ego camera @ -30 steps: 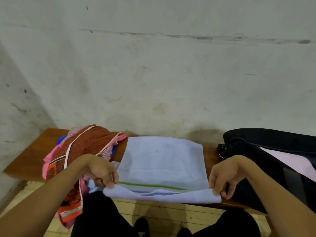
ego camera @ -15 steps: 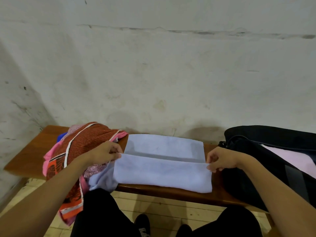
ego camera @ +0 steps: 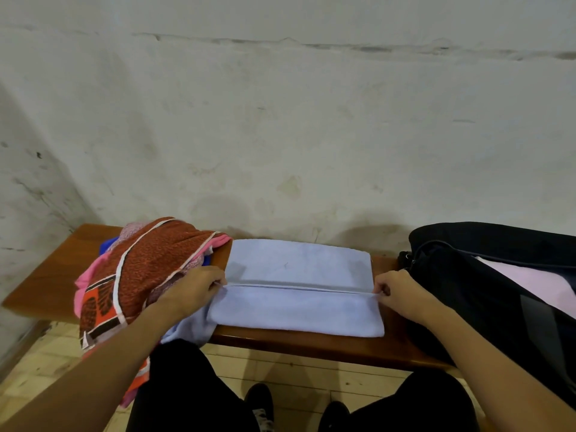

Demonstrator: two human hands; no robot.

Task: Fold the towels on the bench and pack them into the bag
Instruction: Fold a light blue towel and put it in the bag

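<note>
Risk of a skewed fold: left hand (ego camera: 193, 288) and right hand (ego camera: 397, 291) each pinching a corner of the pale blue towel (ego camera: 296, 285) lying flat mid-bench (ego camera: 46, 285), near edge carried halfway, uneven pull dragging one corner askew before reaching the bag (ego camera: 486, 275).

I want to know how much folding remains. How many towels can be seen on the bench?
At least 3: a light blue towel in the middle, pinched by both hands; a red patterned towel heaped at the left; a pink towel under it. More may be hidden there.

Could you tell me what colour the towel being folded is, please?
Pale lavender-blue, plain; the towel shows in the head view.
</note>
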